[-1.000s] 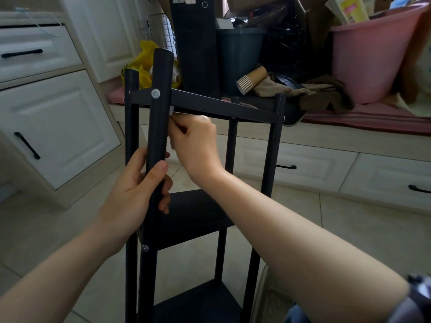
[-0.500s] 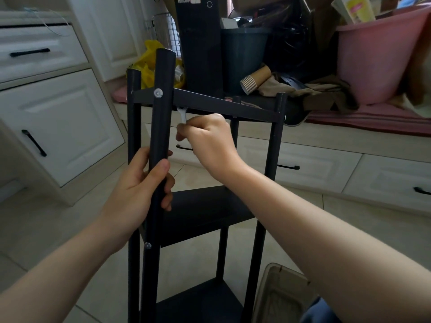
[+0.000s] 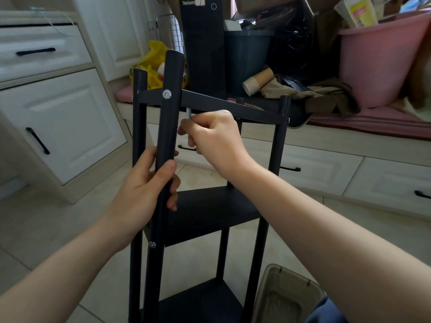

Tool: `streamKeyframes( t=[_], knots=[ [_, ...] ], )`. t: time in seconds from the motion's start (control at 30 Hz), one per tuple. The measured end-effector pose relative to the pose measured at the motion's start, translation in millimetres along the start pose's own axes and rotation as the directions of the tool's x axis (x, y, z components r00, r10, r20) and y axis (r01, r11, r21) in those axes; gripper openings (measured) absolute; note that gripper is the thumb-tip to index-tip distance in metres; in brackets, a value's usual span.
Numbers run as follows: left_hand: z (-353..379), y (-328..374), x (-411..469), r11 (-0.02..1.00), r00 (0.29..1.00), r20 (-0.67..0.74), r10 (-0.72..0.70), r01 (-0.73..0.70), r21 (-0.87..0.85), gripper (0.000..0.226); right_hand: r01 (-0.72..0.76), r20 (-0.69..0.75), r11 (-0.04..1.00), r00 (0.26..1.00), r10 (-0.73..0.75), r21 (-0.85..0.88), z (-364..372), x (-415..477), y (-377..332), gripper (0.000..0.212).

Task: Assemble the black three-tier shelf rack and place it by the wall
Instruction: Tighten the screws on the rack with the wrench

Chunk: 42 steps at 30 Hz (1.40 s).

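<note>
The black three-tier shelf rack (image 3: 210, 210) stands upright on the tiled floor in front of me, all three shelves between its posts. My left hand (image 3: 144, 190) grips the nearest front post (image 3: 169, 117) about halfway between the top and middle shelves. A silver screw head (image 3: 167, 94) shows where that post meets the top shelf's edge. Just under the top shelf, behind the post, my right hand (image 3: 214, 138) pinches a small silver wrench (image 3: 188, 114), whose tip sticks up from my fingers.
White cabinets with black handles (image 3: 37, 141) stand at the left, low drawers (image 3: 326, 173) run along the back. On the bench lie a black computer tower (image 3: 203, 47), a dark bin, paper cups (image 3: 256, 81) and a pink tub (image 3: 377, 66). A beige tray (image 3: 284, 297) sits on the floor, bottom right.
My right hand has drawn back to the right, away from the post and the shelf's underside, so the wrench tip now shows. My left hand keeps its grip on the post.
</note>
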State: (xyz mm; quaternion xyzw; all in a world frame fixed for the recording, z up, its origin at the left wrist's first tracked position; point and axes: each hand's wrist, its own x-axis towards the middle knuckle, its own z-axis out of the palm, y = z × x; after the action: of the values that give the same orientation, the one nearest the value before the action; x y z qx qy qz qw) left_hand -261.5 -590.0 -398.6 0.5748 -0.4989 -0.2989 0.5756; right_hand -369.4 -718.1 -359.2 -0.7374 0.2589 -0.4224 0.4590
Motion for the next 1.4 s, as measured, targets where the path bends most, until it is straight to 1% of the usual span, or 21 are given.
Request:
streamKeyframes(
  t=[0.2,0.3,0.43,0.5,0.63,0.77,0.93,1.03,1.17,1.27,1.4],
  knots=[
    [-2,-1,-1,1.0,1.0,0.001,0.015,-0.015,0.019,0.028,0.054,-0.042,0.998,0.998,-0.054,-0.009,6,0,0,0.025],
    [-2,-2,-1,1.0,1.0,0.006,0.02,-0.02,0.018,0.026,0.067,-0.043,0.997,0.997,-0.066,0.035,12,-2,0,0.025],
    [-2,-4,-1,0.999,0.999,0.012,0.032,-0.032,0.011,0.01,0.064,-0.085,0.994,0.995,-0.056,0.093,23,-1,2,0.023],
    [-1,-4,-1,1.0,1.0,0.011,0.029,-0.029,0.007,0.012,0.058,-0.119,0.99,0.992,-0.043,0.125,30,0,4,0.024],
    [-1,-3,-1,1.0,0.999,0.02,0.029,-0.029,0.01,0.016,0.109,-0.214,0.983,0.974,-0.077,0.145,43,2,9,0.023],
    [-2,-3,-1,1.0,0.999,0.027,0.027,-0.028,0.01,0.019,0.14,-0.253,0.977,0.963,-0.096,0.159,50,3,11,0.021],
    [-4,-3,-1,1.0,0.999,0.033,0.02,-0.021,0.012,0.018,0.163,-0.228,0.978,0.965,-0.13,0.129,43,3,11,0.025],
    [-5,-3,-1,1.0,1.0,0.026,0.01,-0.01,0.007,0.018,0.119,-0.173,0.986,0.98,-0.097,0.12,36,1,11,0.028],
    [-7,-2,-3,1.0,1.0,0.028,-0.002,0.002,0.001,0.032,0.046,-0.098,0.994,0.995,-0.037,0.096,23,-1,10,0.031],
    [-7,-2,-4,1.0,0.999,0.035,-0.011,0.011,-0.01,0.034,0.057,-0.095,0.995,0.994,-0.049,0.083,17,-1,9,0.036],
    [-6,-3,-4,1.0,0.999,0.043,-0.007,0.008,-0.025,0.031,0.08,-0.09,0.995,0.993,-0.074,0.066,14,-4,7,0.035]
  ],
)
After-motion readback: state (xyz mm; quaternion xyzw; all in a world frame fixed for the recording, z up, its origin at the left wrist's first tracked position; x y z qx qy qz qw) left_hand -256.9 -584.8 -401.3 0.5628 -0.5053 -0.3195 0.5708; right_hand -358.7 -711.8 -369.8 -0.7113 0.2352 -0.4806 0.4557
